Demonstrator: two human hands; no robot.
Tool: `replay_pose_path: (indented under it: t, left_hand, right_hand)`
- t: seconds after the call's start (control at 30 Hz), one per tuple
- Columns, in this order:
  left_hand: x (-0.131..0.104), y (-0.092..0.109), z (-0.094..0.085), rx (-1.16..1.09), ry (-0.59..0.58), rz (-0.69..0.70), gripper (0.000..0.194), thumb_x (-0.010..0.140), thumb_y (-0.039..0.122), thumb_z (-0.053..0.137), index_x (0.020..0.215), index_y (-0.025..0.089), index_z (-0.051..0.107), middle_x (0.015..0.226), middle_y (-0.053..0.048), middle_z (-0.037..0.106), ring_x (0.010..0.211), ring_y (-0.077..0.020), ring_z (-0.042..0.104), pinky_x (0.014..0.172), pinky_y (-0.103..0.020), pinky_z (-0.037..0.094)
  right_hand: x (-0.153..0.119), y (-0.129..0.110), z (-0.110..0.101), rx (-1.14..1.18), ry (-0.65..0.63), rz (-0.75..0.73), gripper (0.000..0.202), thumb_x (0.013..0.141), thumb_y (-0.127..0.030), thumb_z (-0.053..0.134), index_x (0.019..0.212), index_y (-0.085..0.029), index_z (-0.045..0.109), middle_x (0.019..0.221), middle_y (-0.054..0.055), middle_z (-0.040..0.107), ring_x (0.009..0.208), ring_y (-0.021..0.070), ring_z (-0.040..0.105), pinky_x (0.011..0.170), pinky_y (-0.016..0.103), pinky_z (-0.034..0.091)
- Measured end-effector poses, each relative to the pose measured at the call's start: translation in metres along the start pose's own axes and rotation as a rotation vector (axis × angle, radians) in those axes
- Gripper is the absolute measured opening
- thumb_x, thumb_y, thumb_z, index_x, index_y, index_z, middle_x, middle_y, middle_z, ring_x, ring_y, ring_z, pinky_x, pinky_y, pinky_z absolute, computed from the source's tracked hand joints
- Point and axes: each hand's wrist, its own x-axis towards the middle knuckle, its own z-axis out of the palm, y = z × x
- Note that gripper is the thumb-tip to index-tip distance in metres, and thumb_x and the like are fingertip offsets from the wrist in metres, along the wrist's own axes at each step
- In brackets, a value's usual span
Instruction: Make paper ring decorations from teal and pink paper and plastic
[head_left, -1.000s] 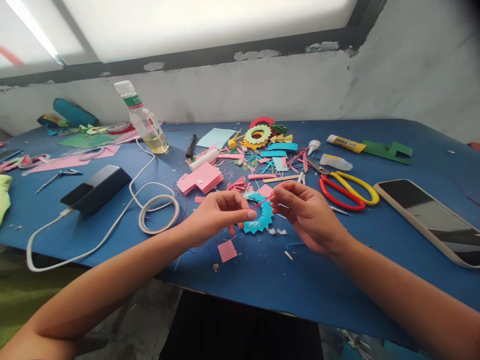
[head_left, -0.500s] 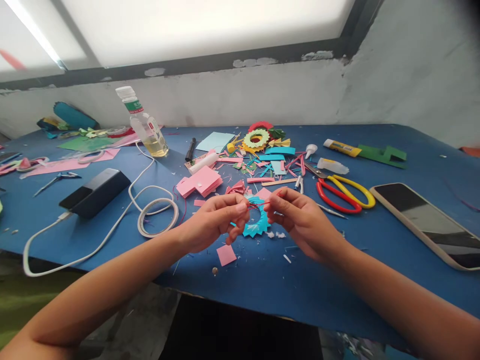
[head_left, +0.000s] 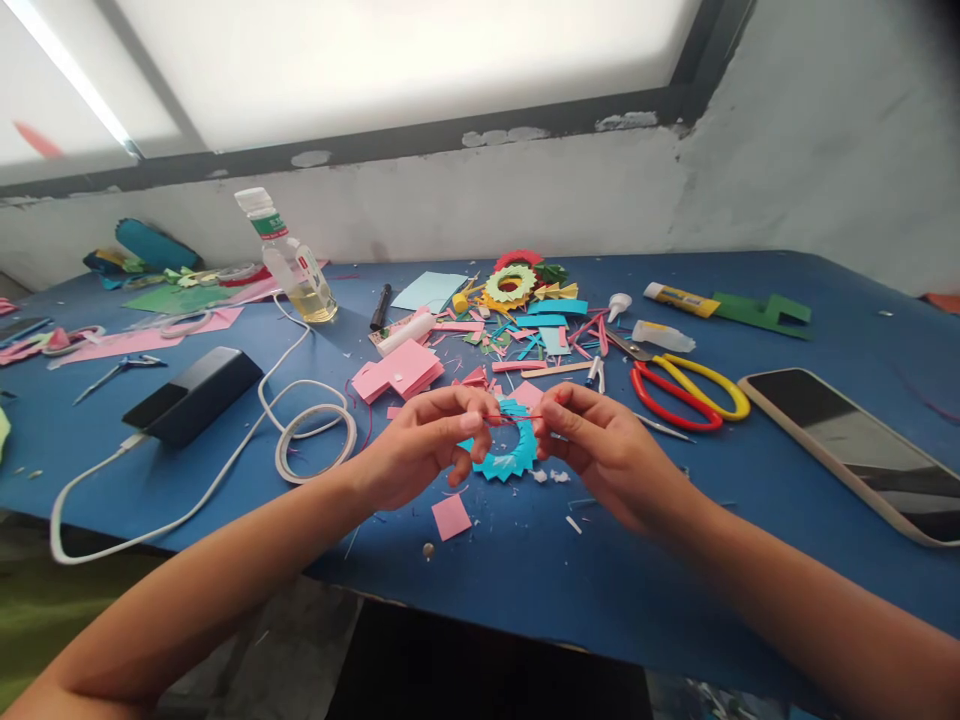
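Note:
A thin red string [head_left: 514,418] stretches between my two hands, above the table. My left hand [head_left: 431,440] pinches one end between thumb and forefinger, its other fingers curled below. The other end is pinched by the fingertips of my right hand [head_left: 592,445]. Behind and below the string lies a blue folded-paper ring [head_left: 507,466] with a jagged edge, partly covered by my hands. A small pink paper square [head_left: 451,517] rests on the table nearer to me. Stacked pink paper pieces [head_left: 401,370] lie beyond my left hand.
Scissors [head_left: 679,395] and a phone [head_left: 862,440] lie to the right. On the left are a tape roll [head_left: 283,455], a white cable [head_left: 217,485], a dark box-shaped device [head_left: 191,395] and a bottle [head_left: 304,285]. Paper scraps [head_left: 517,335] and paper rings [head_left: 511,286] lie farther back.
Both hands still pinch the red string, which now looks straighter between them. The view has shifted slightly.

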Motion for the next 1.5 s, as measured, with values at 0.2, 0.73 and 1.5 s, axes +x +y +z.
replay_pose_path:
  t: [0.2,0.73,1.5]
  left_hand:
    - [0.0,-0.001,0.0,-0.055,-0.028,-0.016,0.01,0.079,0.022,0.061,0.074,0.014,0.057,0.08,0.001,0.059,0.053,-0.0049,0.057,0.038,-0.01,0.044]
    - [0.002,0.008,0.003,0.28,0.157,-0.114,0.009,0.074,0.019,0.065,0.073,0.016,0.057,0.052,0.008,0.045,0.04,-0.0015,0.04,0.036,-0.01,0.039]
    - [0.0,0.007,0.001,0.92,0.227,-0.047,0.021,0.081,0.032,0.056,0.075,0.012,0.061,0.066,0.001,0.053,0.058,-0.0078,0.054,0.051,-0.017,0.048]
  right_hand:
    - [-0.001,0.003,0.002,-0.004,-0.034,0.012,0.019,0.073,-0.034,0.067,0.067,-0.019,0.056,0.061,-0.006,0.054,0.057,0.0049,0.049,0.057,0.017,0.042]
    - [-0.006,0.001,0.001,-0.195,-0.029,-0.004,0.018,0.074,-0.033,0.064,0.068,-0.019,0.055,0.061,-0.006,0.054,0.055,0.0062,0.05,0.058,0.022,0.04]
    - [0.002,-0.002,-0.009,-0.422,0.041,-0.092,0.022,0.077,-0.041,0.059,0.072,-0.02,0.061,0.07,-0.002,0.059,0.062,0.0092,0.052,0.064,0.024,0.044]
